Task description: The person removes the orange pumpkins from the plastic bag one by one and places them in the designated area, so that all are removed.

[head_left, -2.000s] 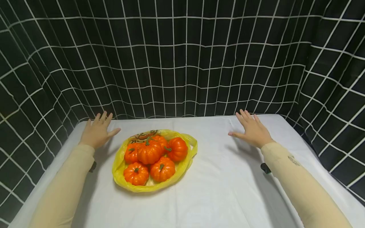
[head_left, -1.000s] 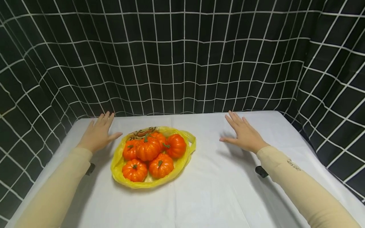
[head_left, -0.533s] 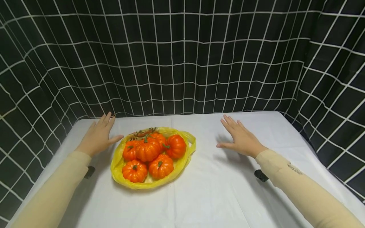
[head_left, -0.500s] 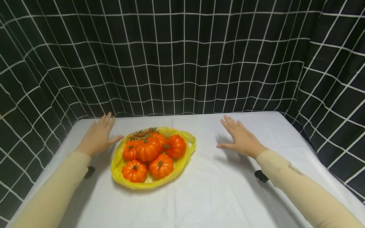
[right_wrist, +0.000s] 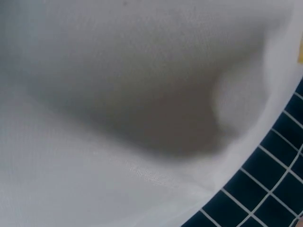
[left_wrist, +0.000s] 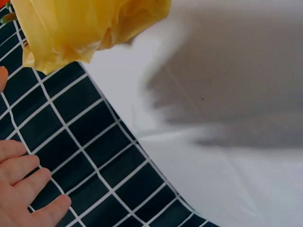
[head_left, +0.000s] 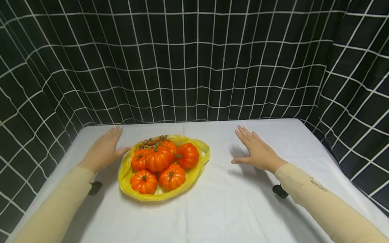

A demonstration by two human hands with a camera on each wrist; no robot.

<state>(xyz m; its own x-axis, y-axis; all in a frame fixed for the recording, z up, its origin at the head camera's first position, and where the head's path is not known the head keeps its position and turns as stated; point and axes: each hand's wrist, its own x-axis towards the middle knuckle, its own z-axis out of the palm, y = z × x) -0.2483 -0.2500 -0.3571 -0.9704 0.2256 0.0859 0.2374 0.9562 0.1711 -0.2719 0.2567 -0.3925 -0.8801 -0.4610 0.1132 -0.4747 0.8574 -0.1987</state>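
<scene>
A yellow plastic bag [head_left: 138, 197] lies rolled down on the table, left of the middle, with several orange pumpkins [head_left: 172, 177] piled inside it. My left hand [head_left: 102, 150] hovers at the bag's left side, fingers straight, its thumb tip overlapping the bag's rim in the head view. In the left wrist view the fingers [left_wrist: 28, 184] stand apart from the bag [left_wrist: 90, 28] and hold nothing. My right hand [head_left: 258, 151] is held over the table to the right of the bag, fingers straight and thumb spread, holding nothing. Only its shadow shows clearly in the right wrist view.
A white cloth [head_left: 218, 209] covers the table. Behind and at both sides hangs a black curtain [head_left: 194, 67] with a white grid. The bag's handle loop [head_left: 206, 152] sticks out on its right.
Over the two seconds my right hand has come left, nearer the bag. My left hand has shifted slightly, its fingertips now lower in view. The bag and pumpkins stay in place.
</scene>
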